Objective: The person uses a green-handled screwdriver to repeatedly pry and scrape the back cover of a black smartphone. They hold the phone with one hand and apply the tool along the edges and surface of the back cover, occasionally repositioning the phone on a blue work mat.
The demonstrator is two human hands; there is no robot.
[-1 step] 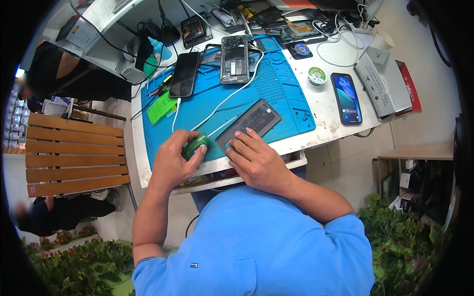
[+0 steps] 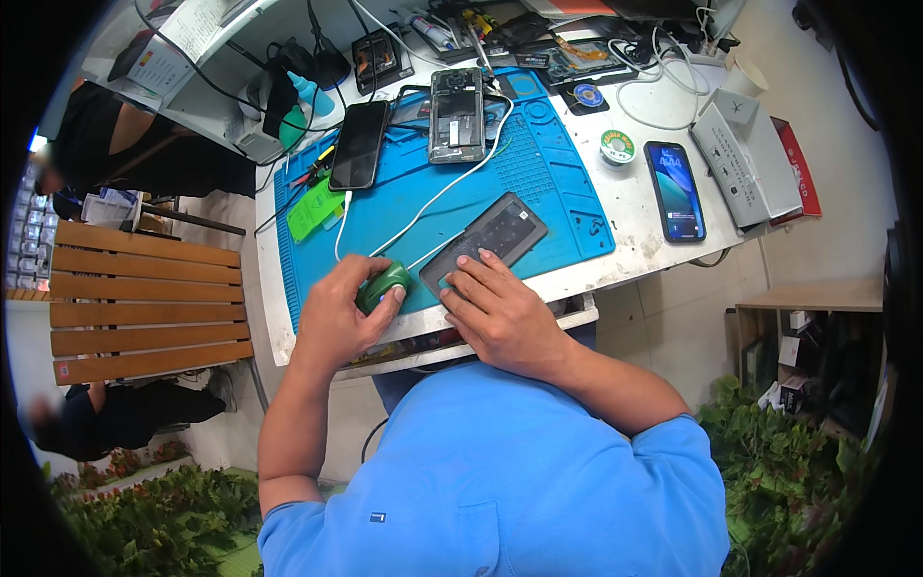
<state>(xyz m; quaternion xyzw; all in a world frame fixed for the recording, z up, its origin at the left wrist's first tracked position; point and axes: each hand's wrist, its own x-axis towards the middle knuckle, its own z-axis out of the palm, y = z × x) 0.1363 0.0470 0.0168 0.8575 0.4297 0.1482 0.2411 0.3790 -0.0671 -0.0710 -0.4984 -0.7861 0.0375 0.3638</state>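
My left hand (image 2: 346, 303) is closed round a glossy green, rounded hand tool (image 2: 386, 287), thumb along its near side. From the tool a thin pale shaft (image 2: 428, 254) runs to the left edge of a dark phone-shaped slab (image 2: 505, 231); whether it touches that edge I cannot tell. The slab lies slantwise on a blue work mat (image 2: 567, 202). Across its near end rests my right hand (image 2: 500, 313), fingers spread and flat on the surface. A white cable (image 2: 423, 212) curves over the mat behind my left hand.
Farther back lie a black phone (image 2: 360, 144) with a cable and an opened phone (image 2: 457, 120). A green card (image 2: 315, 209) is at the mat's left. Rightward are a solder spool (image 2: 617, 147), a lit phone (image 2: 676, 192) and a white box (image 2: 735, 163).
The green tool has turned and shifted slightly in my left hand, and its thin shaft sits a little closer to the slab's edge. My right hand has stayed put.
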